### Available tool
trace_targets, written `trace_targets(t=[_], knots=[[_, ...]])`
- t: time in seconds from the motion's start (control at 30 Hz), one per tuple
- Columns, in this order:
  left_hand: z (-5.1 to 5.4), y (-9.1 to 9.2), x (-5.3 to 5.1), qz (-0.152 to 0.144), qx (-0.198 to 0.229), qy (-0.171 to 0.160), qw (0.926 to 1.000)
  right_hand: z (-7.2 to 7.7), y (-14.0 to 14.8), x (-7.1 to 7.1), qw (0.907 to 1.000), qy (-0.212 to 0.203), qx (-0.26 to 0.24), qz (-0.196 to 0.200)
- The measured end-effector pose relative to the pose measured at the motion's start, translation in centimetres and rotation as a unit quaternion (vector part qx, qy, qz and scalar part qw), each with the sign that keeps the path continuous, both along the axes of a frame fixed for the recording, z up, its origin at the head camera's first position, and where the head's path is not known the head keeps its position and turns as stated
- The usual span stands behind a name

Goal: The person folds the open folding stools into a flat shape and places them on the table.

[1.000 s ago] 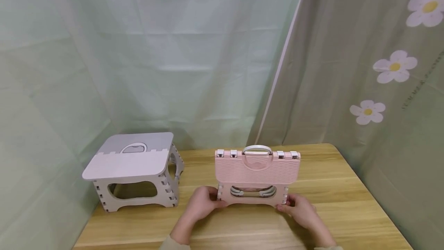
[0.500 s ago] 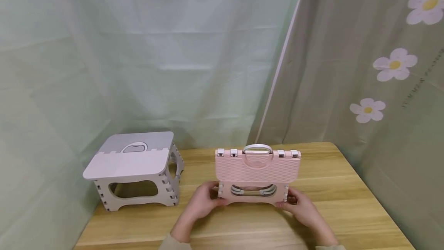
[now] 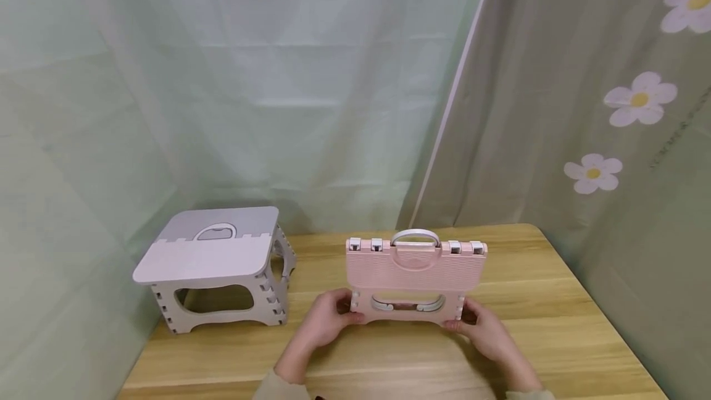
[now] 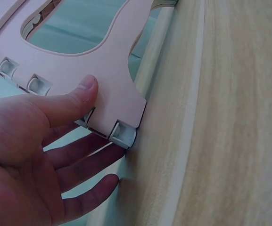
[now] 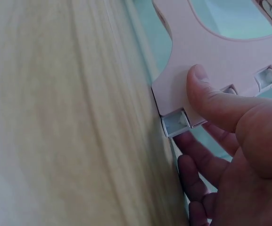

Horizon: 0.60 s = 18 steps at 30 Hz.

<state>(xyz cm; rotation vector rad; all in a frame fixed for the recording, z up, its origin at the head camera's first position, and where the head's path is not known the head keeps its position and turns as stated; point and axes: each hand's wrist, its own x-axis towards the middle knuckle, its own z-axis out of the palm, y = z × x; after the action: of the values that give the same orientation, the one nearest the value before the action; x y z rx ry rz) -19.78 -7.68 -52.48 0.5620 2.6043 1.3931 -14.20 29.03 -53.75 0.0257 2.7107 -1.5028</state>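
Note:
A pink folding stool, folded flat, stands upright on the table, its pale carry handle at the top. My left hand holds its lower left corner. In the left wrist view, the thumb presses the pink leg panel while the other fingers reach behind its edge. At the lower right corner my right hand grips in the same manner. Its thumb lies on the panel in the right wrist view, with fingers partly hidden behind the hinged edge.
To the left stands an unfolded grey-white folding stool on its legs. Everything rests on a wood-grain table. Pale green curtains hang behind and at both sides, with a flowered panel on the right.
Both hands keep their hold at the lower corners. The pale inner parts seen through the pink stool's cut-out sit differently, and its tilt seems slightly changed. The head view has shifted a little.

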Motion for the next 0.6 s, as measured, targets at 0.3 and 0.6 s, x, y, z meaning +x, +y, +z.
trace_targets(t=[0.3, 0.6], knots=[[0.3, 0.4, 0.4, -0.013, 0.014, -0.005, 0.9998, 0.3, 0.1, -0.1, 0.9999, 0.003, -0.003, 0.013], [0.8, 1.7, 1.8, -0.007, 0.045, -0.009, 0.9989, 1.1, 0.8, 0.3, 0.9996, -0.012, -0.014, 0.022]])
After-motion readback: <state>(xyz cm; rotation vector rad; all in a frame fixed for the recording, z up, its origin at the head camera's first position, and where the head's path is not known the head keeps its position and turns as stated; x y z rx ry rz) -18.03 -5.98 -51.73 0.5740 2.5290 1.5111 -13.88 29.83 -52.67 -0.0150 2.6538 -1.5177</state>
